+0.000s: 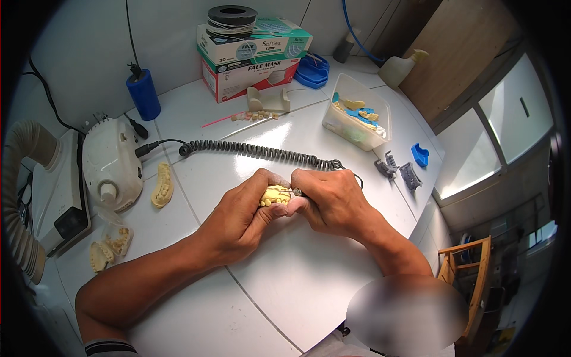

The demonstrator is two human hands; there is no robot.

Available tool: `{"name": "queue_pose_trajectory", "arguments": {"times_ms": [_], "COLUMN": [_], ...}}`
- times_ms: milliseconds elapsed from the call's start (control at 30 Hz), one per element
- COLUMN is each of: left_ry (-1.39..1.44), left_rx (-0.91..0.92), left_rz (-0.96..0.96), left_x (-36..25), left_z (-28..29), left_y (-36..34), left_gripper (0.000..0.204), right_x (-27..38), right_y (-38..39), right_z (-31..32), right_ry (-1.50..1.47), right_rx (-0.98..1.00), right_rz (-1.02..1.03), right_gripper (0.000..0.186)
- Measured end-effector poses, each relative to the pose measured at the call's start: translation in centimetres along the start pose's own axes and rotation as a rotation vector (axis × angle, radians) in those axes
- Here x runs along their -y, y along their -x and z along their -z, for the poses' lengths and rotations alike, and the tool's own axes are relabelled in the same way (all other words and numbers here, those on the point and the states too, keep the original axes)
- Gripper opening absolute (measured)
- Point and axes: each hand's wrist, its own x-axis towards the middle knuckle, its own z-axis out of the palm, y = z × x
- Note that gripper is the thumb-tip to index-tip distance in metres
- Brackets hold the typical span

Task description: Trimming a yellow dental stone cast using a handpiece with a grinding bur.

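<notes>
Near the middle of the tiled worktop, my left hand (pixel 236 215) is closed around a small yellow dental cast (pixel 273 195) whose row of teeth faces me. My right hand (pixel 333 201) grips a rotary handpiece, its body mostly hidden by the fingers. The handpiece's thin metal bur (pixel 291 191) points left and reaches the cast's upper side. Pale dust coats the fingertips. A black coiled cord (pixel 262 153) runs behind both hands, from the white control box (pixel 112 162) at the left to the right hand.
Left of my hands lie a cream dental cast (pixel 162 185) and further casts (pixel 101 256). A ribbed suction hose (pixel 27 250) stands at the left edge. Mask boxes (pixel 250 74), a plastic tub (pixel 357 131) with cast pieces, grey parts (pixel 410 176) and a blue piece (pixel 420 154) sit beyond.
</notes>
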Motion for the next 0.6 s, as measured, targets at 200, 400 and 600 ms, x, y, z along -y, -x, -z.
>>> {"name": "queue_pose_trajectory", "arguments": {"times_ms": [200,400,600], "left_ry": [-0.032,-0.044,-0.050], "left_rx": [-0.003,0.007,0.000], "left_rz": [0.011,0.022,0.028], "left_x": [0.04,-0.06,0.06], "left_z": [-0.03,0.02,-0.03], "left_y": [0.07,0.11,0.13], "left_gripper": [0.021,0.025,0.024], "right_x": [0.33,0.32,0.40], "right_y": [-0.04,0.01,-0.04], "right_z": [0.11,-0.04,0.03], "right_ry": [-0.044,-0.045,-0.039], "right_rx": [0.015,0.017,0.018], "right_rz": [-0.047,-0.056,-0.049], "right_gripper": [0.036,0.034,0.034]}}
